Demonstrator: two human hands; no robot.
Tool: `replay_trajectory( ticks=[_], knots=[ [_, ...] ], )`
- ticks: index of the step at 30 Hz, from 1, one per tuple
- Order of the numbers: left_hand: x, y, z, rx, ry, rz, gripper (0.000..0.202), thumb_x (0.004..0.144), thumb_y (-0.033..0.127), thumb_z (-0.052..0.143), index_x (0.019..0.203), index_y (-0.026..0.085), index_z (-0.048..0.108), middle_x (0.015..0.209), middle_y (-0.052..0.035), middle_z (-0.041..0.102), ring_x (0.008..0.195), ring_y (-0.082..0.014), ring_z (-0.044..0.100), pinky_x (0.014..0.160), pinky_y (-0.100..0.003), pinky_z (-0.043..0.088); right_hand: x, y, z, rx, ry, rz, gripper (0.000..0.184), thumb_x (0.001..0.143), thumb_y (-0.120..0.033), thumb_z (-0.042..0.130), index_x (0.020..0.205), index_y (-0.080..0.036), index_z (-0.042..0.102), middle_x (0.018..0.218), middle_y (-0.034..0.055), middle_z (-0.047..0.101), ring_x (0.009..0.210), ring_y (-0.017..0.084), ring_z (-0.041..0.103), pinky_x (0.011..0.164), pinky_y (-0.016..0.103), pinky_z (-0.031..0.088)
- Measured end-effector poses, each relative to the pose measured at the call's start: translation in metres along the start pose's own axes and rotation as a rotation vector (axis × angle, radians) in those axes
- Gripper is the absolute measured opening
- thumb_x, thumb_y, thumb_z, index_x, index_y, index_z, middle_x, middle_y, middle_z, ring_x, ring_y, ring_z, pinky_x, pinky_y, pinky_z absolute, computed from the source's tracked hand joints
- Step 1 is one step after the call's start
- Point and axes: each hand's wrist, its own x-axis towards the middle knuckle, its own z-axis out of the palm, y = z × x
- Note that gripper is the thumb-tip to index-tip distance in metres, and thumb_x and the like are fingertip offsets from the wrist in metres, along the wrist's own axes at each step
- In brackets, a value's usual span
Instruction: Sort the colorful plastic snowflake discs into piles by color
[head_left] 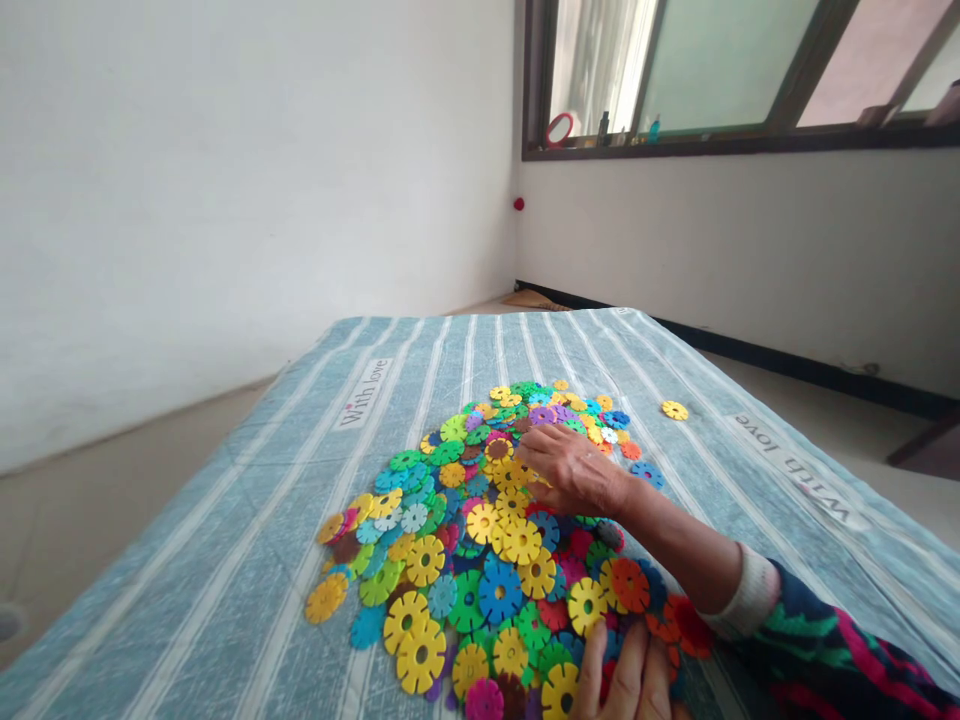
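A broad heap of plastic snowflake discs (500, 590), notched round the rim and with a hole in the middle, lies in many colours on the cloth. My right hand (574, 468) reaches in from the right over the upper part of the heap. Its fingers are bent down among yellow discs (514, 502), beside a brown one (499, 450); what is between the fingertips is hidden. At the bottom edge, my left hand (628, 680) rests on the near side of the heap, fingers apart. A yellow disc (586, 606) lies just beyond its fingertips.
A blue-grey striped cloth (247, 560) covers the bed-like surface. One yellow disc (674, 410) lies apart at the right. White walls (255, 160) stand behind, with a window (735, 65) at the upper right. On its sill are a round red-rimmed mirror (559, 129) and small bottles.
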Motion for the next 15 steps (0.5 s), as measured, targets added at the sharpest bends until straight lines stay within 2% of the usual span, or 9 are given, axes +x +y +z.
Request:
replay_trajectory(
  ticks=[4, 8, 12, 15],
  knots=[
    [-0.014, 0.000, 0.001, 0.030, -0.022, 0.035, 0.019, 0.089, 0.029, 0.050, 0.078, 0.020, 0.063, 0.093, -0.0011, 0.073, 0.107, -0.0198, 0.065, 0.118, -0.051, 0.025, 0.014, -0.010, -0.004, -0.063, -0.090, -0.031, 0.018, 0.088, -0.012, 0.047, 0.100, -0.015, 0.060, 0.096, 0.0083, 0.061, 0.084, 0.020, 0.052, 0.073, 0.034, 0.043],
    [-0.021, -0.001, 0.000, 0.026, -0.059, 0.071, 0.017, 0.088, 0.033, 0.055, 0.083, 0.020, 0.064, 0.096, -0.0018, 0.073, 0.114, -0.0228, 0.062, 0.117, -0.053, 0.028, 0.021, -0.015, -0.008, -0.088, -0.129, -0.076, 0.024, 0.089, -0.009, 0.046, 0.107, -0.017, 0.059, 0.112, 0.0099, 0.060, 0.091, 0.020, 0.052, 0.077, 0.034, 0.042],
    [-0.028, 0.001, 0.003, 0.042, -0.096, 0.084, 0.020, 0.088, 0.032, 0.053, 0.081, 0.019, 0.066, 0.094, -0.0037, 0.073, 0.117, -0.0250, 0.059, 0.117, -0.055, 0.025, 0.025, -0.019, -0.010, -0.132, -0.147, -0.113, 0.018, 0.092, -0.011, 0.046, 0.101, -0.017, 0.060, 0.119, 0.0103, 0.058, 0.098, 0.020, 0.051, 0.085, 0.037, 0.041],
    [-0.032, 0.003, 0.005, 0.055, -0.109, 0.084, 0.020, 0.088, 0.029, 0.052, 0.079, 0.018, 0.066, 0.092, -0.0049, 0.073, 0.116, -0.0265, 0.060, 0.116, -0.057, 0.025, 0.027, -0.022, -0.010, -0.176, -0.156, -0.139, 0.015, 0.093, -0.014, 0.046, 0.097, -0.016, 0.060, 0.117, 0.0119, 0.058, 0.093, 0.020, 0.051, 0.082, 0.037, 0.041]
  ],
)
